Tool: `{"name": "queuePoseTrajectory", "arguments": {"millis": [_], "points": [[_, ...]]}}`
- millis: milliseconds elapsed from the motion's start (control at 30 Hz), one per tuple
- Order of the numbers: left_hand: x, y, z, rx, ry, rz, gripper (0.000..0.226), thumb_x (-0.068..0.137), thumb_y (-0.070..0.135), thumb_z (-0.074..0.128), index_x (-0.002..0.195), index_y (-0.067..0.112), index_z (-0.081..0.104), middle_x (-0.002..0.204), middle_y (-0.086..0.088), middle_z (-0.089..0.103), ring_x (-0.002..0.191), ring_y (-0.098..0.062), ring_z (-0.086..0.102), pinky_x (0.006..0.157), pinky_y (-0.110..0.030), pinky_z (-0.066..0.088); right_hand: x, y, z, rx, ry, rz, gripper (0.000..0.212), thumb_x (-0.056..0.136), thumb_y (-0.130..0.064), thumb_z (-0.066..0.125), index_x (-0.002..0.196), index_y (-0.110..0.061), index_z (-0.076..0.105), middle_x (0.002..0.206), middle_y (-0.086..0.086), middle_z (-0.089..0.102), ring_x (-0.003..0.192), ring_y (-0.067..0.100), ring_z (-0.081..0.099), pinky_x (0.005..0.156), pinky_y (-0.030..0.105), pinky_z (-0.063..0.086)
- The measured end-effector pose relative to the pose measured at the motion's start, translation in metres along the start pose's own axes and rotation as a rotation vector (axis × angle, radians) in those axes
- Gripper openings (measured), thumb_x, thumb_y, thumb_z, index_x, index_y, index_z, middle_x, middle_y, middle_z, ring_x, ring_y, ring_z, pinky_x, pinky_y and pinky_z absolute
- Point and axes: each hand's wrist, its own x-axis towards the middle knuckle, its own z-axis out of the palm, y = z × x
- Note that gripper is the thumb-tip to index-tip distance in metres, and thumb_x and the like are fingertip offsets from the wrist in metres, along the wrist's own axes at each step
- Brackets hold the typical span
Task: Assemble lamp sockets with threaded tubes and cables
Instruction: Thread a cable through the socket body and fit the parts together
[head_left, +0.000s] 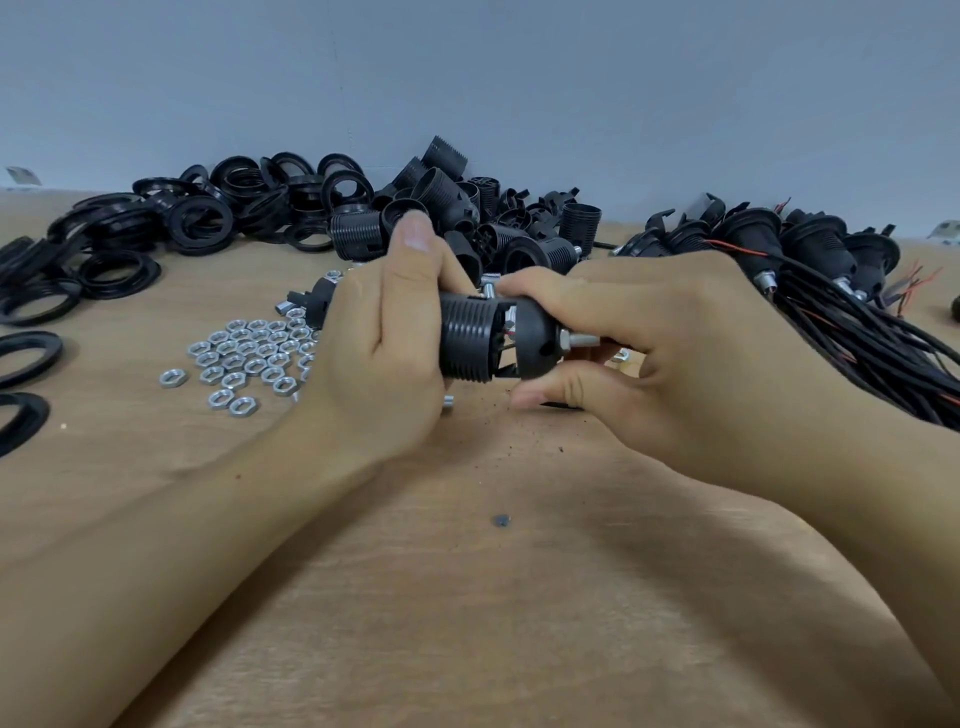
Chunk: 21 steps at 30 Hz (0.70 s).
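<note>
My left hand (387, 343) grips a black ribbed socket shell (467, 340) lying sideways above the table. My right hand (670, 353) holds the black socket cap (535, 343) by thumb and fingers, right against the shell's end, with a narrow gap where metal contacts and a red wire show. A silver threaded tube (579, 341) with a nut sticks out of the cap toward my right palm. The cable beyond it is hidden by my right hand.
Silver hex nuts (244, 358) lie scattered left of my hands. Black threaded rings (156, 228) are heaped at the back left, loose socket shells (467, 218) at the back centre. Finished sockets with black cables (831, 291) are piled at the right. A wooden table (493, 597) lies below.
</note>
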Motion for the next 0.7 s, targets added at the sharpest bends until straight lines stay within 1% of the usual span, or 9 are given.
{"name": "queuePoseTrajectory", "arguments": {"millis": [133,200,267,333,433,500,567,667,700], "points": [[0.001,0.001,0.001,-0.072,-0.078,-0.114,0.058,0.101,0.040,0.022,0.061,0.005,0.045,0.040,0.002,0.039,0.036,-0.010,0.038,0.038,-0.016,0.029,-0.001,0.001,-0.002,0.072,-0.102,0.082,0.035,0.085,-0.040,0.070,0.111,-0.016,0.066,0.075,-0.007,0.061,0.071,0.013,0.055,0.068,0.038,0.045],[0.001,0.001,0.001,-0.080,-0.110,-0.147,0.060,0.104,0.039,0.023,0.060,0.005,0.046,0.038,0.000,0.040,0.033,-0.009,0.037,0.037,-0.014,0.028,-0.001,0.000,-0.005,0.111,-0.142,0.111,0.034,0.083,-0.044,0.069,0.107,-0.020,0.067,0.075,-0.005,0.064,0.070,0.013,0.056,0.066,0.037,0.046],[0.001,0.000,0.000,-0.070,-0.159,-0.169,0.062,0.106,0.037,0.024,0.062,-0.001,0.046,0.039,-0.004,0.039,0.032,-0.008,0.035,0.037,-0.013,0.027,-0.002,-0.001,-0.008,0.154,-0.178,0.147,0.037,0.080,-0.050,0.064,0.104,-0.022,0.069,0.071,-0.004,0.065,0.065,0.013,0.056,0.061,0.038,0.048],[0.002,0.000,0.001,-0.057,-0.180,-0.201,0.063,0.108,0.036,0.024,0.065,-0.005,0.045,0.037,-0.002,0.037,0.031,-0.008,0.033,0.037,-0.013,0.026,-0.001,-0.003,-0.009,0.155,-0.201,0.170,0.043,0.076,-0.053,0.059,0.103,-0.022,0.070,0.068,-0.004,0.064,0.062,0.012,0.054,0.059,0.035,0.047],[0.002,-0.002,0.001,-0.046,-0.170,-0.258,0.063,0.109,0.034,0.025,0.066,-0.006,0.045,0.036,0.000,0.037,0.029,-0.007,0.032,0.035,-0.013,0.026,0.000,-0.007,-0.008,0.109,-0.241,0.220,0.052,0.072,-0.057,0.053,0.108,-0.022,0.068,0.072,-0.007,0.064,0.068,0.009,0.054,0.064,0.039,0.050],[0.002,-0.002,0.001,-0.043,-0.178,-0.288,0.063,0.109,0.035,0.025,0.066,-0.008,0.044,0.036,0.000,0.036,0.029,-0.008,0.031,0.035,-0.013,0.026,0.001,-0.008,-0.007,0.108,-0.243,0.234,0.054,0.072,-0.057,0.053,0.111,-0.023,0.067,0.076,-0.007,0.065,0.072,0.010,0.053,0.068,0.042,0.051],[0.002,-0.002,0.002,-0.025,-0.178,-0.313,0.063,0.109,0.036,0.025,0.065,-0.005,0.043,0.036,0.001,0.036,0.030,-0.008,0.031,0.035,-0.013,0.025,0.002,-0.008,-0.005,0.099,-0.250,0.227,0.051,0.076,-0.055,0.056,0.112,-0.022,0.068,0.077,-0.004,0.065,0.071,0.012,0.052,0.070,0.036,0.048],[0.001,0.000,0.003,-0.011,-0.144,-0.345,0.064,0.109,0.038,0.025,0.061,0.000,0.044,0.035,0.003,0.036,0.029,-0.009,0.031,0.034,-0.014,0.026,0.002,-0.006,-0.003,0.089,-0.247,0.188,0.041,0.083,-0.046,0.064,0.110,-0.016,0.068,0.071,0.000,0.062,0.062,0.012,0.048,0.061,0.024,0.038],[0.001,0.001,0.004,-0.036,-0.130,-0.362,0.064,0.108,0.039,0.025,0.061,-0.001,0.042,0.035,0.003,0.035,0.029,-0.009,0.030,0.033,-0.014,0.026,0.002,-0.005,-0.003,0.118,-0.230,0.178,0.037,0.084,-0.043,0.066,0.108,-0.016,0.069,0.069,-0.001,0.062,0.061,0.012,0.050,0.060,0.021,0.038]]}}
